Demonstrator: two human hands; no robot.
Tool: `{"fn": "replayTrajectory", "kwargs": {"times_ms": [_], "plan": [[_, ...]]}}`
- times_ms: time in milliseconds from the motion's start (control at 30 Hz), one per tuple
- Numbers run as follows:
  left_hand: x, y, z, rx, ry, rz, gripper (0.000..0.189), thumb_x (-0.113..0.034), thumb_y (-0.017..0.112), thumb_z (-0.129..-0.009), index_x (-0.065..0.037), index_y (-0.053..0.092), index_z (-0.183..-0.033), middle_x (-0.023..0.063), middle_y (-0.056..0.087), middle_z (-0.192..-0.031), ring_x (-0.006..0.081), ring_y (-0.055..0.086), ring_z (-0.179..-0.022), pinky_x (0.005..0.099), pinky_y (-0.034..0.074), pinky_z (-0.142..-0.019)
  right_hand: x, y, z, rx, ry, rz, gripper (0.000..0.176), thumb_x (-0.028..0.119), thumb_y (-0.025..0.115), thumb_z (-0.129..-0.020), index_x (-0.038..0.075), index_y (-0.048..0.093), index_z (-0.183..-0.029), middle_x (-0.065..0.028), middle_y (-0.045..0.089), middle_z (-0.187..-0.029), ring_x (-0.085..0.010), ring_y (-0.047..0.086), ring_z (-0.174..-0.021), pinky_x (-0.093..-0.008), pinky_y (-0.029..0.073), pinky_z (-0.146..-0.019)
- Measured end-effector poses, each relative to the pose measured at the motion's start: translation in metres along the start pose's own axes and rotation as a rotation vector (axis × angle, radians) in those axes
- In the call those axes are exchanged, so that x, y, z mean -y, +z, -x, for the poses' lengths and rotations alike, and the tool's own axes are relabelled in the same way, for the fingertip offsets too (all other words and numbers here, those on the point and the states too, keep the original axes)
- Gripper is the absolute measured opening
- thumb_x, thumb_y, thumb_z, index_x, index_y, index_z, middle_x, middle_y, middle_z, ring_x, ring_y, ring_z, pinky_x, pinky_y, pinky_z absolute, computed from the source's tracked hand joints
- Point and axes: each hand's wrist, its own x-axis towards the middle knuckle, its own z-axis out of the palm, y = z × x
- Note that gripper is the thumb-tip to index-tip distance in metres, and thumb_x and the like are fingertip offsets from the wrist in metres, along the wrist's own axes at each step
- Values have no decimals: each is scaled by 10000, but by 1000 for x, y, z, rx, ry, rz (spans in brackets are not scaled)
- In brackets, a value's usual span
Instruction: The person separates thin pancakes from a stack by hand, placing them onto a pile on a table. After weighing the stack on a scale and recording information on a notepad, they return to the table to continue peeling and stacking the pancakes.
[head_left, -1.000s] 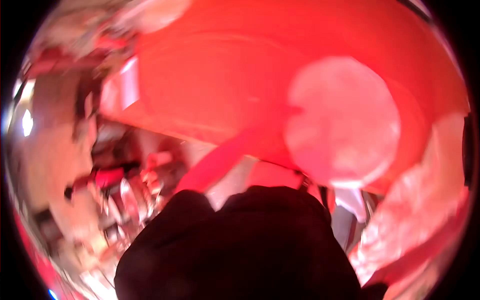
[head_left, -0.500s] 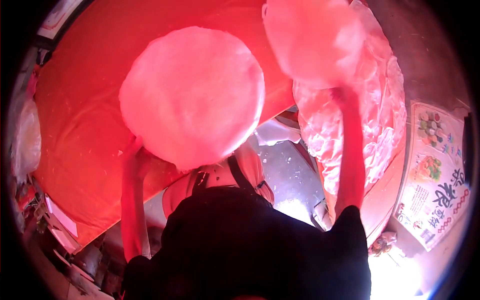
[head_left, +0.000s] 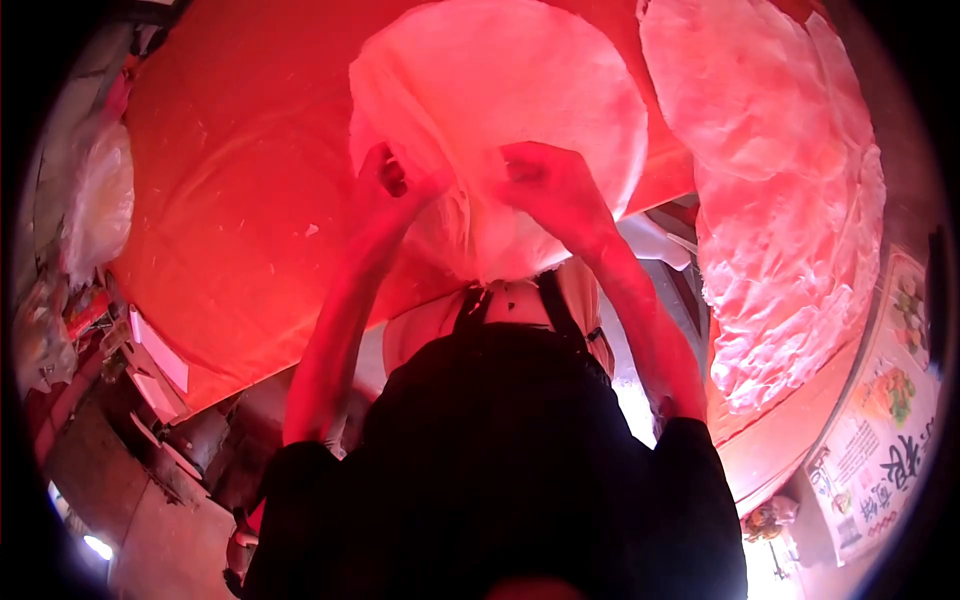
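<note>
Pink candy floss (head_left: 540, 80), seemingly bagged; left hand (head_left: 392, 188) and right hand (head_left: 548, 185) fingers clamp it.

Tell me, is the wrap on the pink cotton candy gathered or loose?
Gathered. The left hand and right hand pinch the clear wrap against the cotton candy, bunching it into folds below. Tied or not: cannot tell.

Red-covered desk (head_left: 230, 240) across the left and far side, dotted with small white flecks (head_left: 312, 229). On the right, heaped with crumpled clear plastic bags (head_left: 790, 230). At the far left edge, a whitish bag (head_left: 95, 195).
</note>
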Motion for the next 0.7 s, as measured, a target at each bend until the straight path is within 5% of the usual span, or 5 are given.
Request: {"fn": "replayTrajectory", "kwargs": {"times_ms": [333,500,533,567,700], "plan": [[4,-9,2,30,23,64,601,-285,714,-794,-28,435,-1260,56,565,-1122,141,540,-1021,280,456,-781,-13,41,-12,-36,-114,148,153,117,641,-768,-23,638,-829,-22,587,-608,-97,516,-563,-278,437,-518],[18,54,-52,240,40,136,593,-280,710,-796,-27,437,-1258,56,566,-1121,141,541,-1019,279,455,-783,18,-44,-4,-62,-113,-287,137,186,678,-818,51,678,-844,17,619,-686,-90,560,-576,-242,444,-505],[18,63,-58,269,42,139,592,-279,710,-796,-27,438,-1257,56,566,-1121,141,541,-1019,279,455,-783,54,-53,6,-274,-28,-295,167,217,683,-830,58,686,-881,35,619,-720,-58,543,-569,-207,420,-486],[19,70,-62,291,36,138,590,-278,709,-796,-26,438,-1257,56,566,-1120,141,541,-1019,279,455,-783,118,-107,37,151,118,-425,190,202,646,-855,28,678,-925,18,625,-730,-61,558,-608,-210,422,-489],[19,84,-63,344,20,123,584,-274,706,-798,-25,440,-1254,56,567,-1119,141,542,-1017,279,454,-785,87,-185,29,-127,-168,-384,214,142,593,-886,-19,647,-1018,-23,643,-835,-101,596,-706,-229,483,-576]]}}
